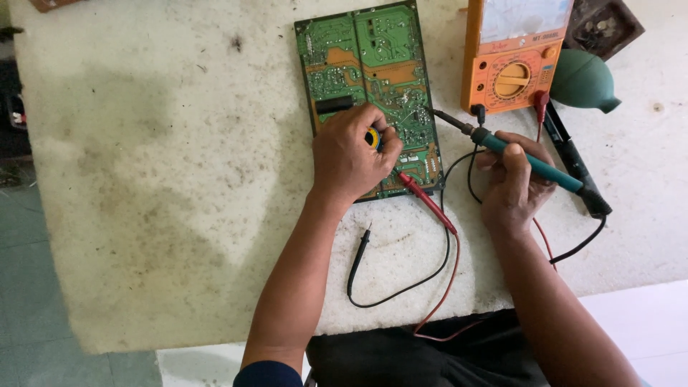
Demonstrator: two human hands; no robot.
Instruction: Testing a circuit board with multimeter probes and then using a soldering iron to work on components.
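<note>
A green circuit board [373, 64] lies solder side up on a stained white table [158, 179]. My left hand [347, 158] rests on the board's lower part, fingers closed around a small round yellow and blue thing [373, 137], perhaps a solder spool. My right hand [512, 183] grips a soldering iron with a teal handle [534, 166], its metal tip [444, 118] reaching the board's right edge. A red test probe [426, 199] lies against the board's lower right corner. A black test probe [360, 247] lies loose on the table below.
An orange analogue multimeter [512, 64] stands right of the board, its red and black leads trailing to the table's front edge. A dark green rubber blower bulb [584, 82] and a black tool [570, 154] lie at the right. A tray of small parts [602, 25] sits at the far right corner.
</note>
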